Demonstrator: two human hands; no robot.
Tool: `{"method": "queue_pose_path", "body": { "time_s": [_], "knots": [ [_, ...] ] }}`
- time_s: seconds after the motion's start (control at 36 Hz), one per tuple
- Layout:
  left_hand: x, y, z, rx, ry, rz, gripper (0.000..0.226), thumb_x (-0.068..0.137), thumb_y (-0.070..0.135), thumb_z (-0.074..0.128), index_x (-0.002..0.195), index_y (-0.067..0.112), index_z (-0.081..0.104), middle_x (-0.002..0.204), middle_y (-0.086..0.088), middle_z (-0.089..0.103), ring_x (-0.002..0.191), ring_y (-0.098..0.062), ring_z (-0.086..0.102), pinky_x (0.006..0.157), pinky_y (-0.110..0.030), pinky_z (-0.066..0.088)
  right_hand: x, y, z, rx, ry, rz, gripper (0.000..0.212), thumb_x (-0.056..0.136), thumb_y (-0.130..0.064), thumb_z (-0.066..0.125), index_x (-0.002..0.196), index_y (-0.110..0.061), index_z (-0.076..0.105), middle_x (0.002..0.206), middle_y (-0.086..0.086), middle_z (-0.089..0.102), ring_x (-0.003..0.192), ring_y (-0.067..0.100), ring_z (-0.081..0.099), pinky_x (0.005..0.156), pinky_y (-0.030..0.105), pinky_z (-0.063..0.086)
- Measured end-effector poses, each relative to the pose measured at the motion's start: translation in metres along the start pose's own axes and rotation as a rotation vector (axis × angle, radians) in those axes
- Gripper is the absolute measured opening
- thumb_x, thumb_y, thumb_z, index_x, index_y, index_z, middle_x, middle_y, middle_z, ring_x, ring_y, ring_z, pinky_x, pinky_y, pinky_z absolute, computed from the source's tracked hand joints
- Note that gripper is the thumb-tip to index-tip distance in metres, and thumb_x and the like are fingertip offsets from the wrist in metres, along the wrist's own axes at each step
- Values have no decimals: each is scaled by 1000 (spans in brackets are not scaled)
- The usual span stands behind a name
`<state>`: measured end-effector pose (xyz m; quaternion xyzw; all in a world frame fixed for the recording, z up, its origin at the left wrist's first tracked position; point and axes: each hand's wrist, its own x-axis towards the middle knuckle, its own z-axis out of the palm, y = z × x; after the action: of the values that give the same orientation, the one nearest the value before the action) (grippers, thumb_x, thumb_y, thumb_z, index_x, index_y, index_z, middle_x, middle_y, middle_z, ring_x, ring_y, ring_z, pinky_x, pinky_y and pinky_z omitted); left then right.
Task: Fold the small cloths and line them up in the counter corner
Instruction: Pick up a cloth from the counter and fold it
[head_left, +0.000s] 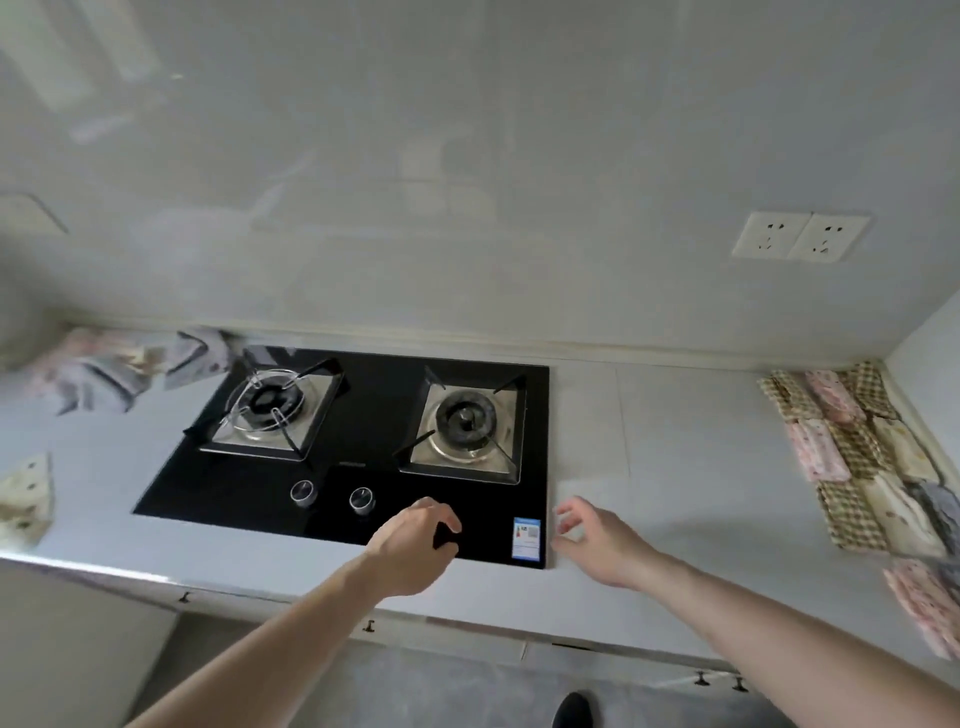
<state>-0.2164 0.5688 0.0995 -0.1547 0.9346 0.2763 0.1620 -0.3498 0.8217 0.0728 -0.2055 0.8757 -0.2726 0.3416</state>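
Over the front edge of the hob (363, 441), both hands hang empty. Left hand (410, 551): fingers loosely curled, grip holding nothing, hovering above the black glass just right of the two knobs (332, 496). Right hand (597, 540): fingers spread and relaxed, grip wide, nothing in it, above the bare table (649, 415) just beside the hob's right edge and its blue label (526, 539).

Outward, right: folded cloths (852, 457) lie in rows in the table's far right corner against the wall, checked, pink-patterned and cream pieces touching one another. More run toward the near edge, where the view cuts them off.

Outward, left: a loose heap of unfolded cloths (119, 369) sits at the back left, one edge reaching the hob's corner. One cream cloth (26, 499) lies alone at the left near edge, partly out of view.

Wall sockets (800, 236) above the right side.

Judgement: between cloths. Fair share done, the heap remains. Next move calls for a reach well left across the hob to take one piece from the heap, or the cream one, and bring it to bare table for folding.
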Motion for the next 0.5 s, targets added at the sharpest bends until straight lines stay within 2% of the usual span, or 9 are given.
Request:
{"method": "queue_pose_path", "body": {
  "time_s": [0.17, 0.28, 0.39, 0.5],
  "knots": [
    [-76, -82, -34, -23, 96, -62, 25, 96, 34, 61, 121, 34, 62, 132, 16, 50, 113, -7, 56, 92, -25, 47, -18, -112, 53, -87, -108, -177, 45, 93, -41, 63, 134, -35, 48, 127, -16, 55, 96, 2, 64, 86, 23, 52],
    [-124, -139, -52, -44, 159, -122, 24, 97, 36, 61, 121, 35, 61, 133, 17, 49, 116, -7, 55, 96, -27, 49, -21, -177, 100, -61, -127, -253, 46, 92, -43, 64, 135, -39, 48, 129, -19, 52, 106, 2, 60, 91, 25, 52],
    [-169, -189, -68, -82, 208, -196, 22, 97, 34, 59, 119, 36, 61, 129, 15, 51, 109, -6, 58, 94, -26, 48, -19, -233, 150, -17, -157, -293, 49, 89, -45, 63, 136, -39, 47, 134, -18, 51, 112, 3, 56, 100, 31, 50],
    [-202, -234, -80, -120, 276, -266, 22, 96, 36, 59, 118, 39, 61, 126, 18, 51, 109, -5, 56, 93, -24, 45, -15, -279, 194, -14, -208, -326, 47, 89, -45, 63, 134, -40, 47, 134, -19, 49, 118, 5, 53, 100, 31, 49]
  ]
}}
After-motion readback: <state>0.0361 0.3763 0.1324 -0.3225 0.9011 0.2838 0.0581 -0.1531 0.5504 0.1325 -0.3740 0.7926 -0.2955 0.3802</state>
